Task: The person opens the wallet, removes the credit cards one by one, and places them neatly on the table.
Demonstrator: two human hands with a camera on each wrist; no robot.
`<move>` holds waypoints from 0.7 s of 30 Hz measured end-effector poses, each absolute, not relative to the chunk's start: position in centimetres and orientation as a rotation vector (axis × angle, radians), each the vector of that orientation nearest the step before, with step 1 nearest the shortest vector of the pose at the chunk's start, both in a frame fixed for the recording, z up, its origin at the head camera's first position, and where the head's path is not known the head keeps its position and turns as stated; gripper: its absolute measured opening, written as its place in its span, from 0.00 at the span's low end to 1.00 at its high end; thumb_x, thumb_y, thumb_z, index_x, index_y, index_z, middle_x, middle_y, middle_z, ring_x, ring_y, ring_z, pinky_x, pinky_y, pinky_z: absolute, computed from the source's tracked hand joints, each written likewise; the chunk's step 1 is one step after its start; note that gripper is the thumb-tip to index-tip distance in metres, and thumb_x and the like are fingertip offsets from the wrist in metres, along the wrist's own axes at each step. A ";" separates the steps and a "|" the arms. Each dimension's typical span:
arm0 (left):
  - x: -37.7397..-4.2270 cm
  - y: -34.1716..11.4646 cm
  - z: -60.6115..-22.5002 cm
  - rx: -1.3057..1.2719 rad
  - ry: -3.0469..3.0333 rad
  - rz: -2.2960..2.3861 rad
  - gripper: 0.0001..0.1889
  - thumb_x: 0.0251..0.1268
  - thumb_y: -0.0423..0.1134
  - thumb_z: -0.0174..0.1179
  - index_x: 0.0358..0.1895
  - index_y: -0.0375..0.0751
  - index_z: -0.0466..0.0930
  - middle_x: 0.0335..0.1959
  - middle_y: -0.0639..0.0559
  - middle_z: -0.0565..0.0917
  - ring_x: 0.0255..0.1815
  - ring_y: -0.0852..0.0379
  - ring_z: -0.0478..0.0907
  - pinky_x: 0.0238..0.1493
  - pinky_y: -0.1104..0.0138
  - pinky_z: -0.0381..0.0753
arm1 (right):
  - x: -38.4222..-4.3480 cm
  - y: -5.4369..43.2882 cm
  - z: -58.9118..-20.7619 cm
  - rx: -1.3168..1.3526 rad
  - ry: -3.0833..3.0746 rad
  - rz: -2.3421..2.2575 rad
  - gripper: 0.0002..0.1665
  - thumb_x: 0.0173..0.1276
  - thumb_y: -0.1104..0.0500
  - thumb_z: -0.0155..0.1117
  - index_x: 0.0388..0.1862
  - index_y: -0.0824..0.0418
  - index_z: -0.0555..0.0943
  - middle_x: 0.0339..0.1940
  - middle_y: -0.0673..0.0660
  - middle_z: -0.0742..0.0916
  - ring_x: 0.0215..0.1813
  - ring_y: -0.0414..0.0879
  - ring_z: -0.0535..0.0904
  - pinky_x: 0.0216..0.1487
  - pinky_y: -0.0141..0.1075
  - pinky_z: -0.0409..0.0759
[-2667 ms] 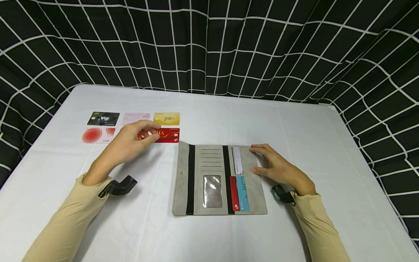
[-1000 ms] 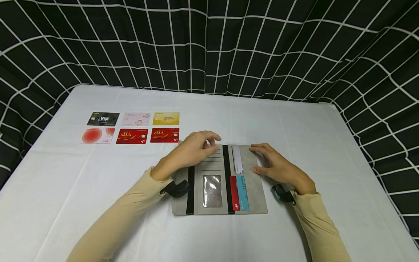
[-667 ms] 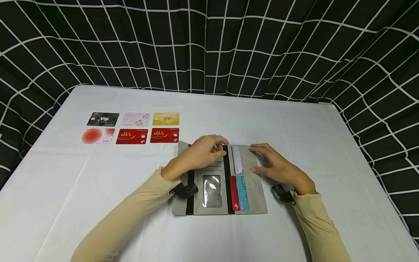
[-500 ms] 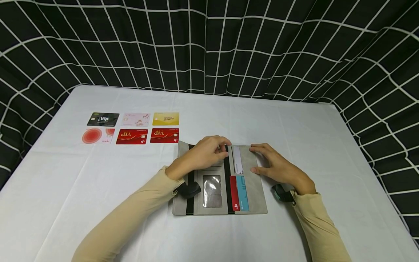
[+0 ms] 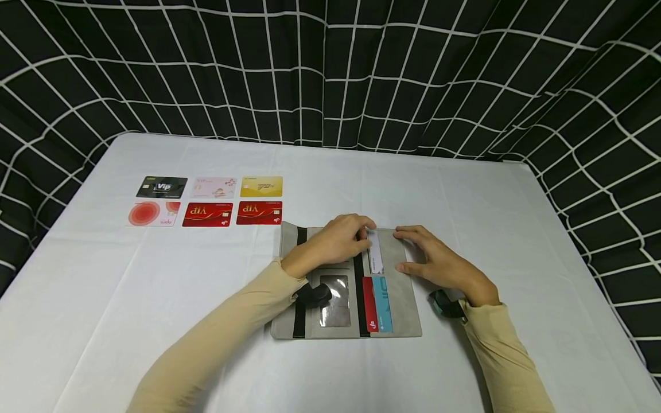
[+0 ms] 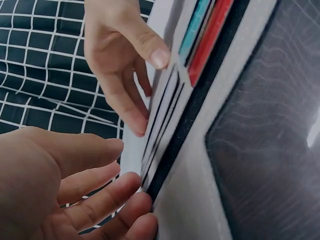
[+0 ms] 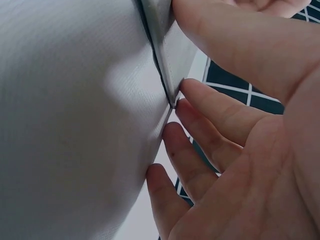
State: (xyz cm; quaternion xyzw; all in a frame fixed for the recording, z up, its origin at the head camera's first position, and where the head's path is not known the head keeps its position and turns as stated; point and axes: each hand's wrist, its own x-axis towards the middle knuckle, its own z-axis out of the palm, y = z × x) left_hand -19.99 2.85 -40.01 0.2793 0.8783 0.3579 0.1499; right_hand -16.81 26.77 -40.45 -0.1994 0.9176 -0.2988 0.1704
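- Since the earlier frames, we see the left hand [image 5: 338, 238] has slid rightward across the open wallet [image 5: 405, 310] to its right panel; the right hand [image 5: 441, 264] and the loose cards look unmoved.
- Nearest us are the tan sleeves [image 5: 222, 338], each with a black wrist mount [image 5: 313, 296]. Beyond them the wallet lies spread flat, so its inner pockets face up.
- In the panel's nearer pocket we find a red card [image 5: 369, 304] and a blue card [image 5: 382, 304], overlapped so that a strip of each shows.
- In the farther pocket sits a white card [image 5: 376, 255]. The left hand is loosely curved beside it, thumb and fingers apart, with nothing visible between them; whether a fingertip touches card or pocket, we cannot tell.
- The right hand is spread and relaxed, thumb and fingers resting at the wallet's right edge; we judge that this steadies the panel.
- Farther left, the nearer row on the table [image 5: 465, 195] holds a circle-patterned card [image 5: 153, 213] and two red VIP cards [image 5: 207, 214], their lettering upside down to us.
- Behind them lie a black card [image 5: 162, 187], a pink card [image 5: 214, 187] and a gold card [image 5: 261, 186], set apart, perhaps for easy picking.
- Farthest hangs a dark gridded curtain [image 5: 206, 40].
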 end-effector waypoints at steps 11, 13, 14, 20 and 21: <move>-20.6 3.3 -40.8 0.778 2.518 0.987 0.19 0.69 0.36 0.60 0.61 0.34 0.77 0.37 0.47 0.80 0.37 0.57 0.72 0.40 0.69 0.70 | -16.8 26.8 -40.3 -0.607 2.600 -0.873 0.36 0.67 0.59 0.68 0.70 0.69 0.67 0.73 0.66 0.66 0.75 0.64 0.59 0.72 0.64 0.56; -20.7 3.3 -40.9 0.784 2.518 0.970 0.20 0.70 0.36 0.60 0.62 0.34 0.77 0.35 0.48 0.79 0.37 0.57 0.72 0.40 0.69 0.70 | -16.9 26.8 -40.4 -0.602 2.602 -0.872 0.36 0.67 0.59 0.68 0.70 0.69 0.67 0.73 0.66 0.66 0.75 0.64 0.59 0.72 0.64 0.56; -20.7 3.3 -40.9 0.787 2.517 0.964 0.20 0.70 0.37 0.60 0.62 0.34 0.77 0.35 0.48 0.79 0.37 0.57 0.72 0.40 0.69 0.70 | -16.9 26.8 -40.4 -0.597 2.602 -0.874 0.36 0.67 0.60 0.68 0.70 0.69 0.67 0.73 0.66 0.66 0.75 0.64 0.59 0.72 0.64 0.56; -20.7 3.4 -41.1 0.801 2.530 0.960 0.19 0.69 0.36 0.60 0.60 0.33 0.78 0.32 0.49 0.78 0.35 0.57 0.72 0.40 0.69 0.71 | -16.9 26.7 -40.5 -0.574 2.613 -0.876 0.37 0.65 0.60 0.69 0.70 0.69 0.67 0.73 0.66 0.67 0.75 0.64 0.59 0.73 0.64 0.57; -20.7 3.4 -41.1 0.802 2.532 0.961 0.19 0.69 0.36 0.60 0.60 0.33 0.78 0.32 0.49 0.78 0.35 0.57 0.72 0.39 0.69 0.71 | -16.9 26.7 -40.5 -0.569 2.614 -0.874 0.37 0.65 0.60 0.70 0.70 0.69 0.67 0.73 0.66 0.67 0.75 0.64 0.59 0.73 0.64 0.56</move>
